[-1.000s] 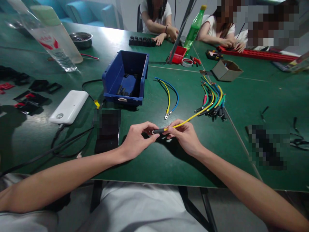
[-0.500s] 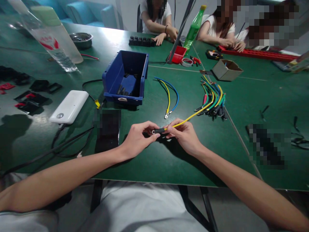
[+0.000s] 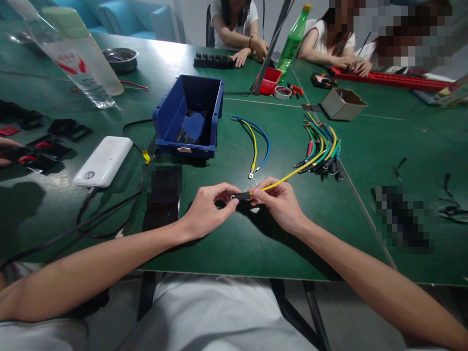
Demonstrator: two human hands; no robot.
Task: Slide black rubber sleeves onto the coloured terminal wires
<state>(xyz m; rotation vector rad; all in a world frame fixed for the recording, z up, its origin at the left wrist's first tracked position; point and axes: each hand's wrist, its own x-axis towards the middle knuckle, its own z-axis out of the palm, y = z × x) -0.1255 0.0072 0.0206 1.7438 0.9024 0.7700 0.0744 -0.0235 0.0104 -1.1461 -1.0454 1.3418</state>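
My left hand (image 3: 210, 209) is closed in a pinch at the ring-terminal end of a yellow wire (image 3: 288, 176). A black sleeve (image 3: 242, 196) covers the wire just behind that metal ring. My right hand (image 3: 280, 202) pinches the wire at the sleeve's other end, and the free length runs up to the right towards a wire bundle (image 3: 321, 146). Yellow, green and blue leads with black-sleeved ends make up that bundle. Beyond my hands lie a loose yellow wire (image 3: 255, 146) and a blue wire (image 3: 268, 141), their terminals bare.
A blue bin (image 3: 185, 150) holds short black sleeves. To its left are a white power bank (image 3: 104, 161) with a cable, and bottles (image 3: 78, 73). A co-worker's hand (image 3: 9, 148) is among black parts at the left edge. A cardboard box (image 3: 341, 107) stands back right.
A co-worker's hand has come in at the left edge, over the black and red parts. Both my hands keep nearly the same place and grip on the yellow wire.
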